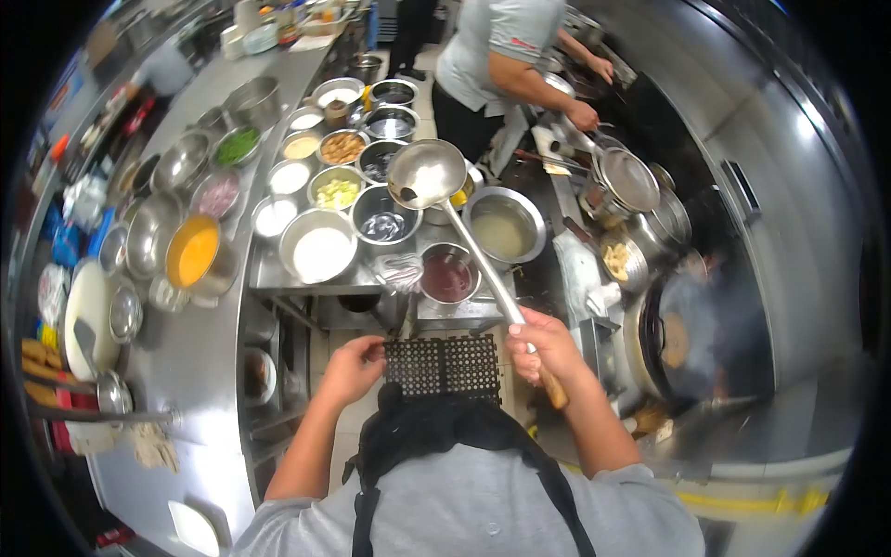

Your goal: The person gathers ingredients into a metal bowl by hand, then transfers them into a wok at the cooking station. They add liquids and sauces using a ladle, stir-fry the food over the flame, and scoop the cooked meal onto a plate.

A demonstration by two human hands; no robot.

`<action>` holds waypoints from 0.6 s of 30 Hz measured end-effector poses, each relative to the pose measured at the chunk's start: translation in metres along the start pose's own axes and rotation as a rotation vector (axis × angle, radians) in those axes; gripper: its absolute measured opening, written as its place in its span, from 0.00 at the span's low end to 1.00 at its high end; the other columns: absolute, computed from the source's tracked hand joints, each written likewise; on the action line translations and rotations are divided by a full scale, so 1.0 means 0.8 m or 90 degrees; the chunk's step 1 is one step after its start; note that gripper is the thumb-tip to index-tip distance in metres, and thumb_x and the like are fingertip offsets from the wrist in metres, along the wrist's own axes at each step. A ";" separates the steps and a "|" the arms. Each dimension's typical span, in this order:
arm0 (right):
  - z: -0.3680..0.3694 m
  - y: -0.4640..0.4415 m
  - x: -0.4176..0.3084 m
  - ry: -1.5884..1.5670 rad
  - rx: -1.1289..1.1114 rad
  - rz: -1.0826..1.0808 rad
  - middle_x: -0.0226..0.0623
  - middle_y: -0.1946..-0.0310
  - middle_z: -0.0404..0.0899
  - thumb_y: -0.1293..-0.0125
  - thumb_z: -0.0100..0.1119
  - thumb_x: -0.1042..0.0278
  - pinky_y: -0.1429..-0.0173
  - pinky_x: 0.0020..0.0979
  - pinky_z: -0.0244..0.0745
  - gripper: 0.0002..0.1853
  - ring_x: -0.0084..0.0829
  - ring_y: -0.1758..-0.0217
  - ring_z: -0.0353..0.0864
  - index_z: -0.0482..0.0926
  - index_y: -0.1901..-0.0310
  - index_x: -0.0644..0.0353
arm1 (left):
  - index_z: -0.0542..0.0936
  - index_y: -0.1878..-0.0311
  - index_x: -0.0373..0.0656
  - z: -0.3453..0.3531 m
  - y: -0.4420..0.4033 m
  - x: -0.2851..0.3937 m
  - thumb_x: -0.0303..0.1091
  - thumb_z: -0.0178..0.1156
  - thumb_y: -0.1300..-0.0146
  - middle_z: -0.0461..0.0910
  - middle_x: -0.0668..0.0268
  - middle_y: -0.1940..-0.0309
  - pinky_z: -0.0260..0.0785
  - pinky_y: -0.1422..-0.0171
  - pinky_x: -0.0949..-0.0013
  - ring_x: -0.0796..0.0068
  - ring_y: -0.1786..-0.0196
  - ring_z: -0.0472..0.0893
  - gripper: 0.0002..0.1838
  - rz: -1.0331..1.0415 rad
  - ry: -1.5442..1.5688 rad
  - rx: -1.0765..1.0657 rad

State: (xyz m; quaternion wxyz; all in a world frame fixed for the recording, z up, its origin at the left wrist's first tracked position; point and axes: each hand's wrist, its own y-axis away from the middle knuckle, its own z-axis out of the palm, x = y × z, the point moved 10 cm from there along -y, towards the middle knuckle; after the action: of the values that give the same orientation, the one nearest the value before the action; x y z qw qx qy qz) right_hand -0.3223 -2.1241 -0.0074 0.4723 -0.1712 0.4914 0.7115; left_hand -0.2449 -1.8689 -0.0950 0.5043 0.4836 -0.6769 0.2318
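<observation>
A large metal ladle (480,258) with a wooden handle end is gripped in my right hand (546,348), its round bowl raised over the pots on the counter. My left hand (355,369) hangs in front of my body with its fingers curled; whether anything is in them is hidden. Below the ladle's bowl are a pot of dark liquid (385,215) and a bowl of pale cloudy liquid (506,229). A pot of reddish liquid (448,275) stands nearer to me, left of the ladle's shaft.
A co-worker (506,70) stands ahead by the stove, hands near the pans. On the right, a steaming wok (664,334) sits beside a pan of yellowish pieces (620,260). The left steel counter (200,371) carries bowls and an orange-filled pot (197,252). A perforated black mat (442,365) lies below.
</observation>
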 end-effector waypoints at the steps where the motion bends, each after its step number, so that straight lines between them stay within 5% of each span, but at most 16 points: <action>1: -0.012 0.015 -0.008 -0.014 0.014 -0.018 0.28 0.80 0.66 0.32 0.51 0.74 0.88 0.22 0.55 0.21 0.17 0.89 0.59 0.68 0.38 0.56 | 0.78 0.46 0.35 0.010 -0.002 0.007 0.28 0.63 0.47 0.83 0.57 0.56 0.73 0.47 0.67 0.66 0.55 0.83 0.22 0.015 -0.008 -0.020; 9: -0.144 0.245 -0.044 -0.377 -0.024 -0.224 0.29 0.78 0.65 0.32 0.47 0.72 0.89 0.19 0.59 0.27 0.15 0.89 0.59 0.58 0.32 0.64 | 0.79 0.49 0.36 0.103 -0.023 0.029 0.33 0.66 0.46 0.83 0.55 0.58 0.73 0.49 0.65 0.64 0.55 0.83 0.21 0.071 -0.210 -0.205; 13: -0.259 0.370 -0.041 -0.213 0.323 -0.359 0.28 0.81 0.65 0.35 0.50 0.74 0.88 0.20 0.58 0.26 0.16 0.90 0.61 0.64 0.34 0.62 | 0.80 0.51 0.36 0.146 -0.033 0.036 0.32 0.67 0.47 0.84 0.56 0.60 0.73 0.52 0.67 0.66 0.58 0.83 0.19 0.080 -0.236 -0.246; 17: -0.422 0.426 -0.050 0.450 0.826 -0.305 0.35 0.79 0.76 0.41 0.57 0.73 0.80 0.29 0.69 0.22 0.25 0.85 0.71 0.73 0.44 0.65 | 0.80 0.52 0.36 0.189 -0.038 0.062 0.31 0.67 0.47 0.84 0.57 0.61 0.72 0.54 0.67 0.67 0.59 0.82 0.19 0.085 -0.268 -0.280; 18: -0.460 0.428 -0.050 0.445 0.830 -0.300 0.35 0.79 0.76 0.41 0.57 0.73 0.80 0.29 0.69 0.22 0.25 0.85 0.71 0.73 0.44 0.65 | 0.80 0.52 0.36 0.197 -0.038 0.071 0.31 0.67 0.47 0.84 0.57 0.61 0.72 0.54 0.67 0.67 0.59 0.82 0.19 0.084 -0.271 -0.287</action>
State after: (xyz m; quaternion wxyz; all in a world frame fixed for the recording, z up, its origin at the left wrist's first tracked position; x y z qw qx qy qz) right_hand -0.6712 -2.4853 0.0361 0.4338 -0.1732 0.8819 0.0642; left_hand -0.2915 -2.0322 -0.1095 0.4295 0.3527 -0.8314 0.0015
